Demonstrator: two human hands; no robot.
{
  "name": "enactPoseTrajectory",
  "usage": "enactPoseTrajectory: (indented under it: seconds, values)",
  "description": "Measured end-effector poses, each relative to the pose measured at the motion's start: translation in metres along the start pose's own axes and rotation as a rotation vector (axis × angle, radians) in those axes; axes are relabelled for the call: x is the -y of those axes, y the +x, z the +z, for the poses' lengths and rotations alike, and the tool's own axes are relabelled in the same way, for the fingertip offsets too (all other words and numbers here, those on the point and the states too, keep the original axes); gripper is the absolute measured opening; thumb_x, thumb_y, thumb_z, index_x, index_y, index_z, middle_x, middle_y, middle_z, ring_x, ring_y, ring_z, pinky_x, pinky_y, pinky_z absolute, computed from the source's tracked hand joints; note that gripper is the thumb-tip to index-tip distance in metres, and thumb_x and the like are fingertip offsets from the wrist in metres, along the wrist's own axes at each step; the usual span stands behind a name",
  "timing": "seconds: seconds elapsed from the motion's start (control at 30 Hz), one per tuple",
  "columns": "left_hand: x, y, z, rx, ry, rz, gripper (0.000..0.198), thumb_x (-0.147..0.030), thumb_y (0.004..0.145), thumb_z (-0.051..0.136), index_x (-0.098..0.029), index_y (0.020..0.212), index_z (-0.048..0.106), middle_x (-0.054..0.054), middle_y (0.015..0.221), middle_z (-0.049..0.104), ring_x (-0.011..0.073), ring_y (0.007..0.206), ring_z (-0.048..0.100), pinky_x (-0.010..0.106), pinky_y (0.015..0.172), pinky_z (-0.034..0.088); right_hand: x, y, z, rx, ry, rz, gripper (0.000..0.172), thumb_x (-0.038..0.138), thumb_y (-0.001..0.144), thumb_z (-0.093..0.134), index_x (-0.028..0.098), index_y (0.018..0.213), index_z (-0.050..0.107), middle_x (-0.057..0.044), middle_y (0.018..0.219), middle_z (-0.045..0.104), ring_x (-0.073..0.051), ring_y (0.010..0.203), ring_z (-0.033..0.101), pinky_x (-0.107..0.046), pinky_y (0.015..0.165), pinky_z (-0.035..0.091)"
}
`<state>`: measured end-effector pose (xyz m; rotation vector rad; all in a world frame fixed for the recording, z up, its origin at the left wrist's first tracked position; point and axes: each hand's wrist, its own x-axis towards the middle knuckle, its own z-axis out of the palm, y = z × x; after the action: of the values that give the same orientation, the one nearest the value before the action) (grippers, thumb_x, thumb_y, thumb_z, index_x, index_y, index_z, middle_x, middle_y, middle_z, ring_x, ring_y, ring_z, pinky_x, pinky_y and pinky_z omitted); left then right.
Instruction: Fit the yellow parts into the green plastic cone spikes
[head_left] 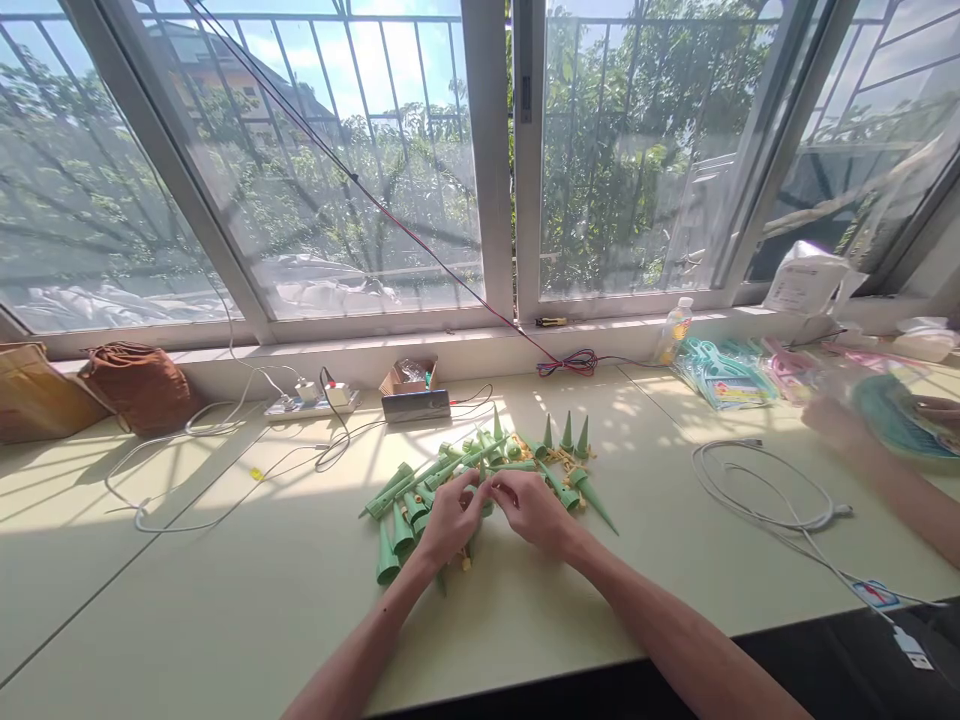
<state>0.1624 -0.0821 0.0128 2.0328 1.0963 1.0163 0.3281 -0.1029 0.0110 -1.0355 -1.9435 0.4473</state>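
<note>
Over a heap of green plastic cones [388, 556] my two hands meet, fingertips together. My left hand [452, 518] is closed, its thumb and fingers around a green cone [482, 466] whose tip rises between the hands. My right hand [531, 508] is closed in a pinch right beside it; the fingers hide what is in them. Small yellow plastic pieces [581, 444] lie among the cones, mostly to the right and behind. A few cones stand upright at the back, such as this cone [567, 436]; others lie on their sides.
A small cardboard box [411, 374] sits behind a dark device [415, 405]. The power strip [313, 406] and brown bag [140, 385] are at left. At right are a coiled white cable [739, 515], a bottle [674, 332], packaged items [724, 375] and another person's blurred arm [892, 480].
</note>
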Motion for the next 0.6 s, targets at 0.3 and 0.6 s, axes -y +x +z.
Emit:
enactPoseTrajectory:
  seconds: [0.3,0.6]
  values:
    - [-0.0023,0.0003,0.0007,0.002,0.018,-0.003,0.031,-0.043,0.094,0.045,-0.017,0.077,0.048,-0.004,0.065,0.040,0.0077,0.049,0.032,0.023,0.048,0.022,0.0013,-0.0004,-0.0013,0.010,-0.005,0.006,0.020,0.017,0.096,0.045,0.017,0.081,0.058,-0.001,0.068,0.056,-0.013,0.059,0.046,-0.024,0.055,0.031]
    - [-0.0027,0.0000,0.0002,0.003,0.015,-0.013,0.033,-0.045,0.094,0.045,-0.017,0.076,0.047,-0.004,0.063,0.039,0.0078,0.048,0.033,0.023,0.048,0.020,0.0022,0.0001,-0.0012,0.009,-0.008,0.008,0.019,0.017,0.095,0.046,0.016,0.081,0.059,-0.001,0.067,0.055,-0.012,0.058,0.045,-0.023,0.055,0.032]
